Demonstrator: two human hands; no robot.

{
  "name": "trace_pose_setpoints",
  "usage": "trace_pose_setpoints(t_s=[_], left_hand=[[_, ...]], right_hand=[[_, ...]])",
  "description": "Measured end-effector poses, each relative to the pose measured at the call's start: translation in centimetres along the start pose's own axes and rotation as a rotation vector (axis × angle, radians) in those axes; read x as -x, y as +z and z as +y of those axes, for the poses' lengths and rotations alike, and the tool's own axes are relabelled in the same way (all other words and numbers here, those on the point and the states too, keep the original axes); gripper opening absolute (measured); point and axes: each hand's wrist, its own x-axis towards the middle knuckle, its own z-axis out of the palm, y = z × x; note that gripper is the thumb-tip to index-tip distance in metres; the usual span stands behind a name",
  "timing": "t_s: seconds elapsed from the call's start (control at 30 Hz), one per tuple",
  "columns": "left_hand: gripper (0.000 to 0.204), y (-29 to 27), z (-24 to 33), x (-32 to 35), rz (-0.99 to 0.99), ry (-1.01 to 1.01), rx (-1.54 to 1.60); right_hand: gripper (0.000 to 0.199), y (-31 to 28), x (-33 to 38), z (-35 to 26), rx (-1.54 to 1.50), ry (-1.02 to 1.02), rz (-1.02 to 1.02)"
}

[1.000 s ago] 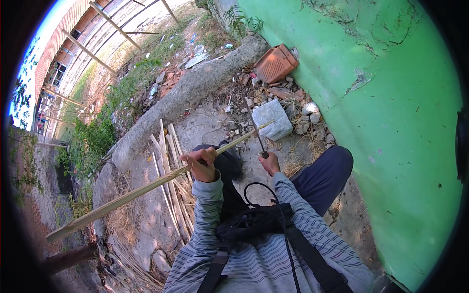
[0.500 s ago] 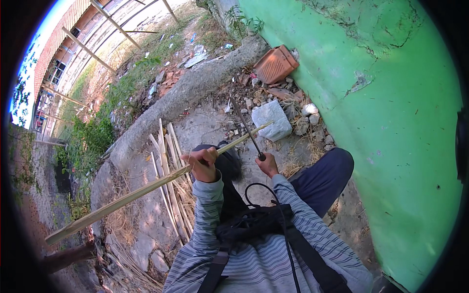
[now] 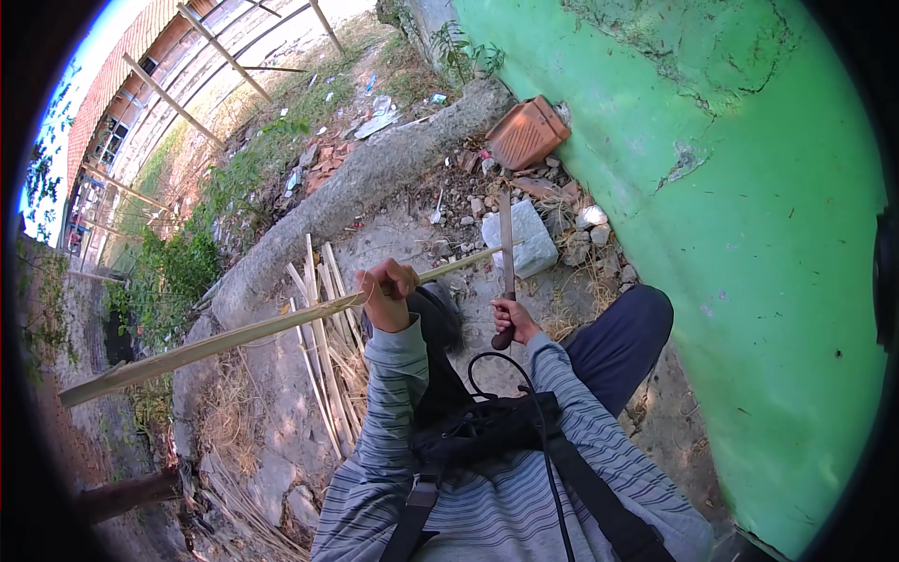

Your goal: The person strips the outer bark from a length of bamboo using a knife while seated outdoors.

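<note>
My left hand [image 3: 386, 292] is closed around a long pale wooden strip [image 3: 215, 348], which slants from the left up toward the right. Its broad end sticks out at the left, and its thin tip lies over a white block [image 3: 537, 234] on the ground. In my right hand [image 3: 517, 320] is a long knife [image 3: 507, 239] by its dark brown handle, the blade pointing away from me with its flat side showing. The blade crosses the strip close to the thin tip, in front of the block. Whether blade and strip touch, I cannot tell.
Several pale strips [image 3: 323, 375] lie on the ground left of my left arm. A green wall [image 3: 777, 281] rises close on the right. Beyond the block are rubble and an orange plastic container [image 3: 529, 133]. A low concrete ridge [image 3: 346, 192] curves across ahead.
The knife has turned from a leftward slant, seen nearly edge-on, to pointing straight ahead with its flat showing. The strip's broad left end has swung up and further left. Both hands keep their grip.
</note>
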Motion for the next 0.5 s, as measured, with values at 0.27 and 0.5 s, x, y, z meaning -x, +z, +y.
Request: trace_pose_setpoints(t_s=[0.27,0.5], left_hand=[[0.075,-0.4,0.3,-4.7,0.139,-0.034,0.064],[0.074,-0.4,0.6,-4.1,0.147,-0.067,0.115]], right_hand=[[0.032,2.0,0.3,0.8,0.824,-0.354,0.570],[0.033,0.4,-2.3,0.4,1.016,-0.463,0.652]])
